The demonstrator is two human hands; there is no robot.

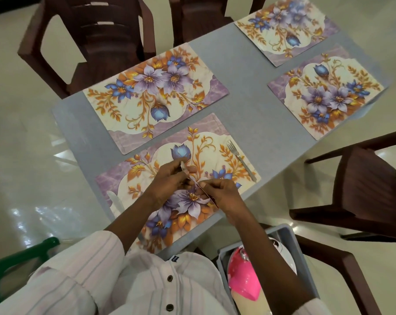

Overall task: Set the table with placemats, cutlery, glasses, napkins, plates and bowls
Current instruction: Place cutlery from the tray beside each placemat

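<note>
Four floral placemats lie on the grey table (249, 92). On the nearest placemat (169, 223) a fork (239, 159) rests along the right side and a knife (116, 202) along the left. Both my hands hover over the middle of this mat. My left hand (167, 181) grips a spoon (182, 166), its bowl sticking up edge-on above my fingers. My right hand (221, 192) pinches a thin metal cutlery handle (207, 196) that runs between the two hands. Whether it is the same spoon or a separate piece is hidden by my fingers.
The other placemats lie at far left (156, 96), far right (285, 28) and right (326, 94). A grey bin (290, 237) at my right holds a pink bowl (242, 276) and plates. Brown chairs stand behind (90, 42) and to the right (362, 194); a green chair (15, 262) is at lower left.
</note>
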